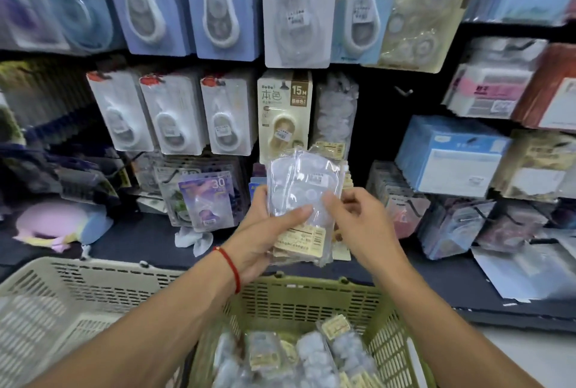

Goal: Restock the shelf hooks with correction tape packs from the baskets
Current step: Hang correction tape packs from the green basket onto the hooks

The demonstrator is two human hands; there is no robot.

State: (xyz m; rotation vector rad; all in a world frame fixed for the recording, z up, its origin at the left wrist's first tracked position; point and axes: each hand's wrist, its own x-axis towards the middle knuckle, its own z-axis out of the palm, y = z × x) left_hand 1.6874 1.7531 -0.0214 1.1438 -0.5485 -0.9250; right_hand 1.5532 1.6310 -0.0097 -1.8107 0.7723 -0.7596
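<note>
A stack of clear correction tape packs (pixel 304 188) with beige label cards is held upright in front of the lower shelf. My left hand (pixel 265 232) grips the stack from the left, thumb across its front. From the right, my right hand (pixel 358 219) pinches the front pack with thumb and fingers. Below my arms, the green basket (pixel 311 297) holds several more of the same packs (pixel 311 356). Straight behind the held stack, a hook carries similar clear packs (pixel 336 110), and a bare hook (pixel 403 91) sticks out to their right.
A beige basket (pixel 78 281) stands at the lower left, beside the green one. Hooks above and to both sides are crowded with other tape packs (pixel 218 7). Blue boxed packs (pixel 452 154) hang at right. A pink plush item (pixel 59 222) lies on the dark shelf ledge.
</note>
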